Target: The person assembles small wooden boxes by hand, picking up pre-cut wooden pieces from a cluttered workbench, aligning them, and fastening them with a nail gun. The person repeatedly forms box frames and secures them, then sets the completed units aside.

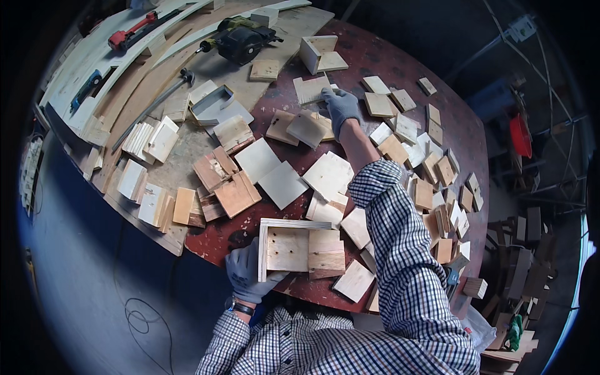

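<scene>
Both my hands wear grey work gloves. At the table's near edge, my left hand [245, 270] grips the left side of an open wooden frame [263, 247] with a thin wall along its left and far sides. Inside the frame lies a plain board with small dark holes, and a reddish-streaked wood block [326, 253] sits at its right end. My right arm stretches far across the table. The fingers of my right hand [341, 107] close at the right edge of a pale wood block [309, 91]; part of the grip is hidden by the hand.
Loose wood blocks [284, 184] cover much of the dark red table [215, 240]. Far left, a plywood sheet carries a hammer [156, 99], a black and yellow power tool [240, 40], a red tool [132, 31] and curved wood strips. A cable [140, 315] lies on the floor.
</scene>
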### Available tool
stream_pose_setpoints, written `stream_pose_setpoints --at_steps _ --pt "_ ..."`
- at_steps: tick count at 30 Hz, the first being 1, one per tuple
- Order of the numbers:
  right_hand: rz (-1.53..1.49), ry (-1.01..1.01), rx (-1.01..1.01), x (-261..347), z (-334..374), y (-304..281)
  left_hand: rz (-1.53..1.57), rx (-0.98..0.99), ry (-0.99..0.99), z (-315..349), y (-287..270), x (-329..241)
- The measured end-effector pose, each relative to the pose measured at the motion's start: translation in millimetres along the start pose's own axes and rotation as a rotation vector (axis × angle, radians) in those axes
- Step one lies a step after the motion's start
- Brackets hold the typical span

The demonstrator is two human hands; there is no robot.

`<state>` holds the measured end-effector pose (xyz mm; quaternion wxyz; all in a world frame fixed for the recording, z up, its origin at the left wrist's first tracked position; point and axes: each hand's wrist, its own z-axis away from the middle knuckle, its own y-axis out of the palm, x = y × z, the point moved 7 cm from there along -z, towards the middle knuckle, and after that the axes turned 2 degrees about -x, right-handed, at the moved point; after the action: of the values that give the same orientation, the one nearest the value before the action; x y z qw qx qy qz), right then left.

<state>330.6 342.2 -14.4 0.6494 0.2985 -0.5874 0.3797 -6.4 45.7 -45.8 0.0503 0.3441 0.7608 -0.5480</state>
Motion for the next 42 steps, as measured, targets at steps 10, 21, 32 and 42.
stream_pose_setpoints --at_steps 10,21,32,42 --pt "1.564 -0.414 0.395 13.8 48.1 36.2 -0.025 -0.022 0.009 1.2 -3.2 1.7" --pt "1.478 -1.018 0.626 0.3 67.3 74.7 -0.021 -0.023 0.010 2.8 -3.4 2.7" --pt "1.222 -0.915 0.496 37.6 95.7 51.2 0.005 0.003 -0.022 10.2 3.6 5.5" --pt "-0.130 0.050 0.267 33.3 325.6 -98.8 -0.026 -0.057 -0.003 11.6 5.0 7.0"
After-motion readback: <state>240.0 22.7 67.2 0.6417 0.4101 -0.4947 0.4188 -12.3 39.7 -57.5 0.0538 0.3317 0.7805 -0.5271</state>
